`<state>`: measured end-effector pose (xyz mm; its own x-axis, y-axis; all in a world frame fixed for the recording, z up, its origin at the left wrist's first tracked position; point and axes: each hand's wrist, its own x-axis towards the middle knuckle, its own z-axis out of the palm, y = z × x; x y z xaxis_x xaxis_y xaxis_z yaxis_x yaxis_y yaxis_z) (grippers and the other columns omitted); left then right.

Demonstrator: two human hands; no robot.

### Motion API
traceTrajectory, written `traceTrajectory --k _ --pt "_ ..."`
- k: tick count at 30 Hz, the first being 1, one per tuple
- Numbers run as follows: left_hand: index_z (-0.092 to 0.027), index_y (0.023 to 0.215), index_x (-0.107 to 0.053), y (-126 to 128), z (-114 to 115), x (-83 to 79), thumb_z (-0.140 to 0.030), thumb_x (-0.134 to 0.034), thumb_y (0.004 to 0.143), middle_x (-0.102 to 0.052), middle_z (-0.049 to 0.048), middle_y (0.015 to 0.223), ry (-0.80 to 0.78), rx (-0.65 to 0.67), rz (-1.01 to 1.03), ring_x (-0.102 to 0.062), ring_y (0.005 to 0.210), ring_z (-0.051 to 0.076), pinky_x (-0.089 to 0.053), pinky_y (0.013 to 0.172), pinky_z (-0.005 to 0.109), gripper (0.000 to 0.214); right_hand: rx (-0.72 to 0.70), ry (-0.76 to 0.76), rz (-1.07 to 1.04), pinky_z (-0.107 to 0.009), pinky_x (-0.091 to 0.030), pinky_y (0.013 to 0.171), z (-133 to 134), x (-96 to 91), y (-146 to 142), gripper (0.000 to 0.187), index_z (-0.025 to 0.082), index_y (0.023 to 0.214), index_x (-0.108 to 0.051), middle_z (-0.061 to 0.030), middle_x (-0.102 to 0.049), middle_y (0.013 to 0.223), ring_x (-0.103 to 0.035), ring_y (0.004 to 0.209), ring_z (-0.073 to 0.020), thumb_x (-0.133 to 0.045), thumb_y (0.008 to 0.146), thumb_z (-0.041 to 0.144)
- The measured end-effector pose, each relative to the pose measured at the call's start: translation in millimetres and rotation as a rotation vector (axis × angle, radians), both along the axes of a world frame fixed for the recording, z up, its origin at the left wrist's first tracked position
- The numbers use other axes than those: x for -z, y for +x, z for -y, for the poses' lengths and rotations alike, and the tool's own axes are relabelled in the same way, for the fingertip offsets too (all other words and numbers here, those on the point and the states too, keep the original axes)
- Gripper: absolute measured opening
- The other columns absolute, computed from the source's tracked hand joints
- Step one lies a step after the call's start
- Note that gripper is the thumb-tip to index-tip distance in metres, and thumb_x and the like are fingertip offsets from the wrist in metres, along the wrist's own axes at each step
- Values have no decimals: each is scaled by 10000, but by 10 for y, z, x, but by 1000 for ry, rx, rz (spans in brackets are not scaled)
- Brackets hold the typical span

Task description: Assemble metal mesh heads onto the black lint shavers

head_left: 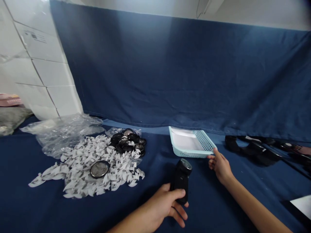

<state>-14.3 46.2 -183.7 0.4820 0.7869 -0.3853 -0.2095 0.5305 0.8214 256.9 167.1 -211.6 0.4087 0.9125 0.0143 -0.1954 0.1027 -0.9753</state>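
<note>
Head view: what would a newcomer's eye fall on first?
The heap of curved white pieces at left, topped by a black-rimmed silver disc, stands out against the dark blue cloth. The left hand holds a black handheld device front centre; the right hand touches a pale turquoise plastic basket beyond.

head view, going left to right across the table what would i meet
White pieces → left hand holding the black device → right hand at the near right corner of the tray → white sheet at the right edge.
</note>
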Motion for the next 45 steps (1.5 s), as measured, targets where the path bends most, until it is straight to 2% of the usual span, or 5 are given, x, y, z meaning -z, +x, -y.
traceTrajectory --k 10,16,20,35,45 --pt "-124 1058 -499 -34 8 37 -443 -677 790 -675 114 906 2 -57 107 -658 563 157 -532 524 296 453 182 284 204 -192 -324 413 257 -225 -214 406 273 1075 -595 59 -473 643 -389 511 -106 -747 758 478" --pt "-129 1046 -503 -57 -23 48 -367 -724 754 -692 100 932 65 -22 147 -631 507 124 -528 572 309 436 -319 253 243 -347 -521 778 512 -324 -640 470 280 1167 -654 -72 -645 1167 -606 966 -256 -740 766 510" --pt "-125 1010 -473 -108 -58 57 -349 -702 758 -713 98 836 31 155 136 -584 432 102 -506 591 317 408 -680 161 164 -465 -366 1049 635 -295 -755 606 313 1345 -519 -78 -555 1362 -530 1204 -300 -724 798 473" --pt "-161 864 -493 -159 -111 -55 -229 -598 666 -730 68 647 -50 308 121 -435 308 62 -500 595 314 235 -975 70 -129 -414 -407 935 728 -293 -757 526 269 1153 -591 -94 -629 1257 -594 1105 -296 -820 682 321" --pt "-151 967 -483 -184 -126 -55 -294 -625 704 -739 119 818 -115 355 176 -673 494 195 -470 552 294 331 -852 133 9 -396 -454 869 783 -326 -828 393 249 1067 -604 -82 -670 1139 -633 1011 -283 -782 722 310"
